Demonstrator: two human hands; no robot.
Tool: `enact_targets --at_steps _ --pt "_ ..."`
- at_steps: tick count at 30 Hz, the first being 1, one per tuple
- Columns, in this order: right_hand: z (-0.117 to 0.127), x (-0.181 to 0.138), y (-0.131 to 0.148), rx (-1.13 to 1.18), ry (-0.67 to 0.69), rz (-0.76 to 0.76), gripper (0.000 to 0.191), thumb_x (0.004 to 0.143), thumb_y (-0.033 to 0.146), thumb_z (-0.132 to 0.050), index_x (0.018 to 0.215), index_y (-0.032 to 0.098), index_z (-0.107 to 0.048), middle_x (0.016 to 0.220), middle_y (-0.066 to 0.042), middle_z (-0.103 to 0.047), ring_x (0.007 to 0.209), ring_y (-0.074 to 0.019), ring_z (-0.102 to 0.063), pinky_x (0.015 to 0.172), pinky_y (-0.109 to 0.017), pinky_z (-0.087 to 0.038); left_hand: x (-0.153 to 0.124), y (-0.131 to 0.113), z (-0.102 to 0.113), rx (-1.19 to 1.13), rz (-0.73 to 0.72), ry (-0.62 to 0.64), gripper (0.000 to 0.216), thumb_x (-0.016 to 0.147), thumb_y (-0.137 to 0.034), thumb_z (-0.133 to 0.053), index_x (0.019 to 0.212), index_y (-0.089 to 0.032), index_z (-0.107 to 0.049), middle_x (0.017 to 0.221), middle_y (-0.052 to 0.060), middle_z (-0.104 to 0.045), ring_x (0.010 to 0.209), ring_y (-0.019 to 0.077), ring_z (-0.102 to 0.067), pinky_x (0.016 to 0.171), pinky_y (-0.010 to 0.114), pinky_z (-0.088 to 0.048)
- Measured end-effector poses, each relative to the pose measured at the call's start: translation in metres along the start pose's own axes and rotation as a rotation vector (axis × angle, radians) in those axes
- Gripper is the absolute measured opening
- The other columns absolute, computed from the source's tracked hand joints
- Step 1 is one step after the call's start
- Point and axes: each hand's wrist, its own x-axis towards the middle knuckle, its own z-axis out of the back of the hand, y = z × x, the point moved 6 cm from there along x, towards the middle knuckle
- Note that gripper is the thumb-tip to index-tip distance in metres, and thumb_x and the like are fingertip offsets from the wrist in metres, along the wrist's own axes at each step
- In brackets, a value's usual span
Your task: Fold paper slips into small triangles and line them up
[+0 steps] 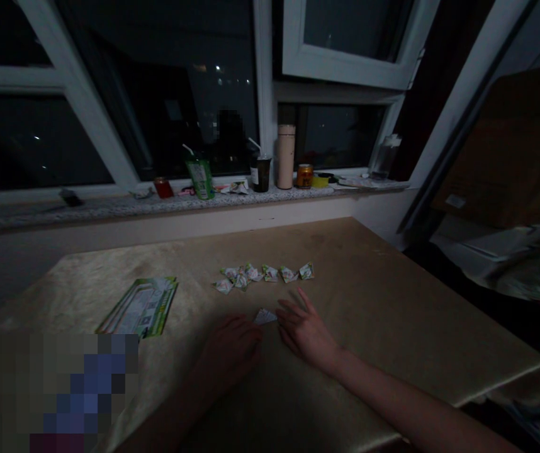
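Between my two hands, a small folded paper triangle [265,316] lies on the cloth-covered table. My left hand [235,345] is in shadow, its fingers curled and close together at the triangle's left corner; the fingertips are partly hidden. On the other side, my right hand [306,330] has its fingers spread, with the tips just beside the triangle's right corner and nothing in them. Beyond the hands runs a loose row of several small folded paper pieces [270,273], white and green. To the left, a fanned stack of printed leaflets [145,308] lies flat.
A gold-brown tablecloth [369,302] covers the table. On the stone windowsill [236,200] stand a green cup [199,178] with a straw, a dark cup [261,175], a pink flask [286,157] and a gold can [304,177]. A large cardboard box [510,151] is at right.
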Motion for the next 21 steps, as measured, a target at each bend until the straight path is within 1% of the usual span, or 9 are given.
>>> enact_targets --at_steps 1,3,5,7,8,11,14,17,21 --pt "0.0 0.0 0.0 0.007 -0.001 -0.005 0.023 0.09 0.016 -0.048 0.101 0.017 -0.068 0.103 -0.007 -0.07 0.118 -0.0222 -0.053 0.116 -0.053 -0.011 0.0 0.002 -0.002 -0.021 -0.002 0.011 0.023 0.083 -0.015 -0.047 0.094 -0.023 -0.067 0.097 0.002 -0.07 0.092 0.0184 -0.062 0.097 0.037 -0.04" --pt "0.001 -0.001 -0.001 0.021 -0.002 -0.015 0.023 0.09 0.017 -0.048 0.102 0.017 -0.067 0.104 -0.007 -0.07 0.118 -0.0217 -0.053 0.116 -0.052 -0.011 0.0 0.008 -0.007 -0.043 0.01 0.017 0.022 0.083 -0.015 -0.048 0.095 -0.021 -0.066 0.099 0.002 -0.069 0.094 0.0187 -0.061 0.097 0.036 -0.041" --pt "0.0 -0.001 -0.002 0.037 -0.002 -0.03 0.023 0.09 0.017 -0.048 0.103 0.018 -0.067 0.104 -0.006 -0.07 0.119 -0.0213 -0.052 0.116 -0.052 -0.01 0.001 0.015 -0.01 -0.049 0.042 -0.009 0.026 0.085 -0.019 -0.05 0.108 -0.02 -0.062 0.115 0.005 -0.064 0.106 0.0201 -0.057 0.099 0.036 -0.04" --pt "-0.001 -0.002 -0.003 0.056 -0.004 -0.039 0.023 0.091 0.018 -0.048 0.105 0.018 -0.066 0.106 -0.006 -0.07 0.119 -0.0209 -0.052 0.116 -0.052 -0.009 0.004 0.021 -0.013 -0.047 0.088 -0.047 0.039 0.087 -0.026 -0.05 0.125 -0.018 -0.052 0.132 0.007 -0.053 0.119 0.0218 -0.049 0.102 0.037 -0.038" --pt "-0.002 -0.002 -0.003 0.066 -0.005 -0.042 0.023 0.091 0.018 -0.048 0.106 0.018 -0.066 0.106 -0.006 -0.07 0.119 -0.0208 -0.052 0.116 -0.052 -0.009 0.005 0.023 -0.016 -0.045 0.105 -0.052 0.043 0.088 -0.027 -0.05 0.13 -0.018 -0.048 0.137 0.008 -0.049 0.122 0.0222 -0.046 0.103 0.038 -0.036" --pt "-0.003 -0.003 -0.005 0.096 -0.007 -0.055 0.025 0.091 0.018 -0.048 0.11 0.018 -0.064 0.108 -0.006 -0.069 0.119 -0.0211 -0.052 0.116 -0.052 -0.008 0.012 0.024 -0.025 -0.046 0.118 -0.001 0.042 0.092 -0.028 -0.044 0.133 -0.017 -0.046 0.133 0.008 -0.053 0.119 0.0219 -0.049 0.102 0.038 -0.036" --pt "-0.003 -0.004 -0.008 0.126 -0.007 -0.076 0.026 0.091 0.019 -0.049 0.111 0.018 -0.064 0.108 -0.005 -0.07 0.12 -0.0213 -0.052 0.116 -0.051 -0.008 0.018 0.023 -0.03 -0.058 0.099 0.021 0.034 0.095 -0.029 -0.042 0.126 -0.019 -0.054 0.124 0.006 -0.06 0.115 0.0226 -0.051 0.1 0.04 -0.035" --pt "-0.004 -0.003 -0.01 0.173 -0.007 -0.096 0.024 0.089 0.019 -0.051 0.109 0.02 -0.065 0.108 -0.004 -0.07 0.118 -0.0212 -0.053 0.115 -0.051 -0.007 0.02 0.024 -0.031 -0.089 0.096 0.019 0.028 0.095 -0.028 -0.044 0.117 -0.02 -0.06 0.117 0.006 -0.063 0.11 0.0236 -0.052 0.097 0.04 -0.036" --pt "-0.003 -0.001 -0.016 0.246 -0.015 -0.152 0.022 0.087 0.018 -0.054 0.104 0.023 -0.066 0.106 -0.002 -0.071 0.114 -0.0211 -0.056 0.113 -0.052 -0.008 0.019 0.029 -0.035 -0.175 0.116 0.004 0.024 0.092 -0.024 -0.05 0.112 -0.021 -0.063 0.113 0.005 -0.065 0.106 0.0234 -0.053 0.096 0.039 -0.036"
